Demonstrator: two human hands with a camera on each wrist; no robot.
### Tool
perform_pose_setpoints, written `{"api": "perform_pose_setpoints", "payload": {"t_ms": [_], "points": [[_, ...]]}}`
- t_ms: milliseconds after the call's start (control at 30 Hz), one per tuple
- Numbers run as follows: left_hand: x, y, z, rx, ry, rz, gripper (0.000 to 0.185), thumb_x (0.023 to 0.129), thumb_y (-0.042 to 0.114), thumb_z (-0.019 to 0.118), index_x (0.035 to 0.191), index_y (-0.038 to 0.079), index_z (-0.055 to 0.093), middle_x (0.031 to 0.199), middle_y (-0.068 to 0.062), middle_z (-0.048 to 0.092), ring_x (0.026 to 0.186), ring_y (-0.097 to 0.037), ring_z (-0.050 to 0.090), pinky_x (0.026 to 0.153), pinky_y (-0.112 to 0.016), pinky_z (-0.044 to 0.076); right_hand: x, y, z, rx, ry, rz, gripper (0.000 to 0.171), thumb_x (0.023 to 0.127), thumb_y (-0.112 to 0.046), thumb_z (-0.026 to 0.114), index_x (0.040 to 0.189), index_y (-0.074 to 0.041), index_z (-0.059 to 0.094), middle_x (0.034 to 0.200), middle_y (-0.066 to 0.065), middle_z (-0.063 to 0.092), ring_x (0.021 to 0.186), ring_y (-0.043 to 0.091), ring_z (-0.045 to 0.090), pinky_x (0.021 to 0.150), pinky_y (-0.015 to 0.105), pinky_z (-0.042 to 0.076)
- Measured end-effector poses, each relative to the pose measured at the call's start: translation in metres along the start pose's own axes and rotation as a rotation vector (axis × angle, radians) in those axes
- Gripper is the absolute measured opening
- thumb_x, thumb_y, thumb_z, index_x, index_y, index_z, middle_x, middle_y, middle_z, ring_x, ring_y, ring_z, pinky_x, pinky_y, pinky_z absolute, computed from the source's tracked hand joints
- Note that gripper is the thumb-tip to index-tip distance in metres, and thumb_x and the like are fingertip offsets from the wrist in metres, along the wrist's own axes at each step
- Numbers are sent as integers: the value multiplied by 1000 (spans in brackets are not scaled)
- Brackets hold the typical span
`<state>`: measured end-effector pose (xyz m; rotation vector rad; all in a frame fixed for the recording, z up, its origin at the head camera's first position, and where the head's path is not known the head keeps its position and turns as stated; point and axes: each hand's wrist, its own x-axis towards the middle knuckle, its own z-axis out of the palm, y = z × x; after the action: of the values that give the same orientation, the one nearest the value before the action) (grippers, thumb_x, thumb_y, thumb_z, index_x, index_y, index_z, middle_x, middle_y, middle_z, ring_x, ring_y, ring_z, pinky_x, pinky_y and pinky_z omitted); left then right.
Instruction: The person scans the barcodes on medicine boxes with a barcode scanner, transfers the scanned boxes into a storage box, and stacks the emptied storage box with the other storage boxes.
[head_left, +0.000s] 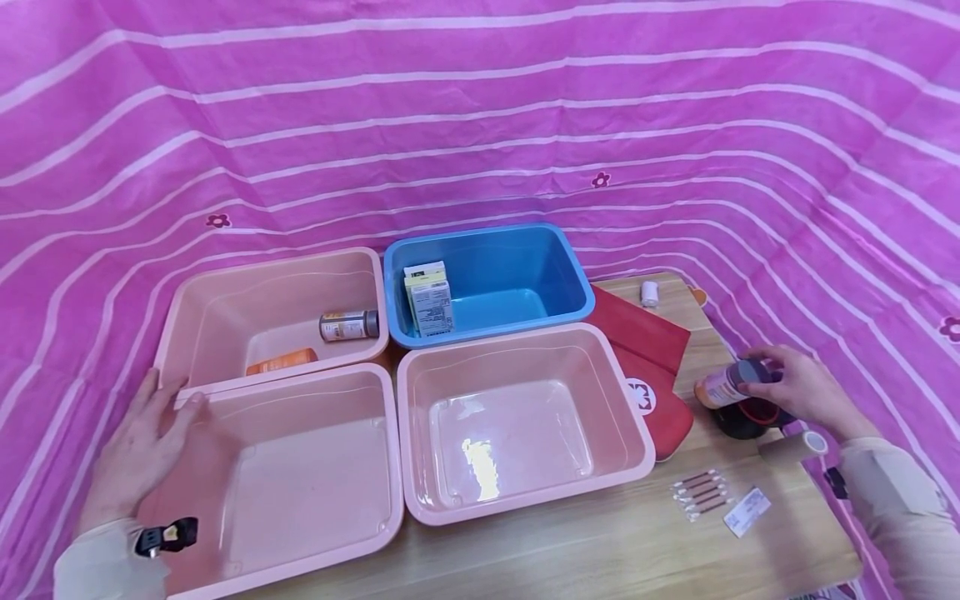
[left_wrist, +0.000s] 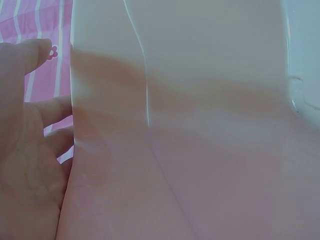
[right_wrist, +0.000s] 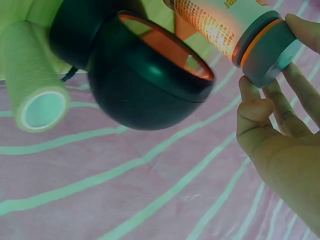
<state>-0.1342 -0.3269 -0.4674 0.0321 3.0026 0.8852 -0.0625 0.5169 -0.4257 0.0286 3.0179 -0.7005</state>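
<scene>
My right hand [head_left: 806, 393] grips a bottle [head_left: 722, 387] by its dark grey cap [right_wrist: 267, 52]. The bottle has a printed label and is tilted above a black rounded object [right_wrist: 145, 75] with a red-edged opening. At the left, my left hand [head_left: 138, 446] lies at the outer side of the front left pink bin [head_left: 315, 500], its fingers spread near the rim and holding no loose thing. The left wrist view shows some fingers against the bin wall [left_wrist: 175, 165].
The back left pink bin [head_left: 217, 308] holds a similar bottle [head_left: 348, 326] and an orange pack [head_left: 282, 361]. Boxes [head_left: 430, 304] stand in the blue bin [head_left: 517, 279]. Another pink bin [head_left: 510, 433], a red pouch [head_left: 637, 350], a white roll [head_left: 649, 293], swabs [head_left: 702, 493], a packet [head_left: 747, 511] and a beige roll [head_left: 787, 448] are nearby.
</scene>
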Motion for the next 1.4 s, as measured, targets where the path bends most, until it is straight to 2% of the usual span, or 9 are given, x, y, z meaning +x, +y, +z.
{"api": "perform_pose_setpoints", "payload": {"t_ms": [100,233,367,533,600,800,967,1200,1400], "points": [[0,0,0,0,-1,0,66,110,39,39,161,0,24,171,-19,-9,147,-65,6,106,-84,14,1,-8,-1,24,12,-23,53,84,-13,83,128,7,61,110,37,66,97,58,65,66,23,49],[0,0,-1,1,-3,0,66,110,39,39,161,0,24,171,-19,-9,147,-65,7,106,-84,14,4,-24,-5,13,50,-62,50,82,-12,85,124,3,65,108,31,68,98,56,66,67,24,49],[0,1,0,-1,-2,0,66,110,39,39,160,-1,25,171,-20,-9,147,-65,7,106,-84,15,9,-46,-9,-20,82,-103,49,79,-13,88,122,-2,69,105,23,71,94,41,68,72,32,50],[0,1,0,-1,-4,-1,66,110,40,39,160,-1,24,171,-19,-10,148,-63,6,107,-84,14,16,-77,-15,-44,125,-217,48,76,-11,89,120,-4,71,100,12,73,85,10,61,71,23,49],[0,0,0,1,-7,-1,67,110,40,39,160,-1,24,171,-20,-10,148,-63,5,107,-84,14,20,-91,-17,-50,136,-271,48,76,-10,89,120,-4,70,99,10,73,81,7,58,67,20,48],[0,-1,0,1,-4,2,67,110,40,40,160,-2,25,171,-19,-10,149,-63,5,107,-84,14,36,-138,-19,-54,150,-389,49,75,-9,90,120,-7,71,104,9,72,82,15,55,63,24,46],[0,-3,1,3,6,15,65,110,39,40,159,-1,27,171,-19,-8,147,-64,8,105,-84,16,54,-180,-21,-45,133,-511,48,73,-3,89,118,-6,72,108,7,72,89,16,60,70,24,50],[-2,-4,0,7,-10,6,66,110,40,38,160,-1,25,171,-18,-10,148,-64,5,105,-84,15,77,-244,-28,-25,34,-571,46,78,-8,87,122,-6,71,109,6,69,92,17,62,71,31,56],[-1,-2,-1,11,-13,-1,66,110,41,38,161,0,24,171,-17,-11,148,-64,4,105,-85,14,101,-296,-18,9,-64,-643,45,83,-17,85,125,-9,70,116,4,66,99,17,60,74,36,59]]}}
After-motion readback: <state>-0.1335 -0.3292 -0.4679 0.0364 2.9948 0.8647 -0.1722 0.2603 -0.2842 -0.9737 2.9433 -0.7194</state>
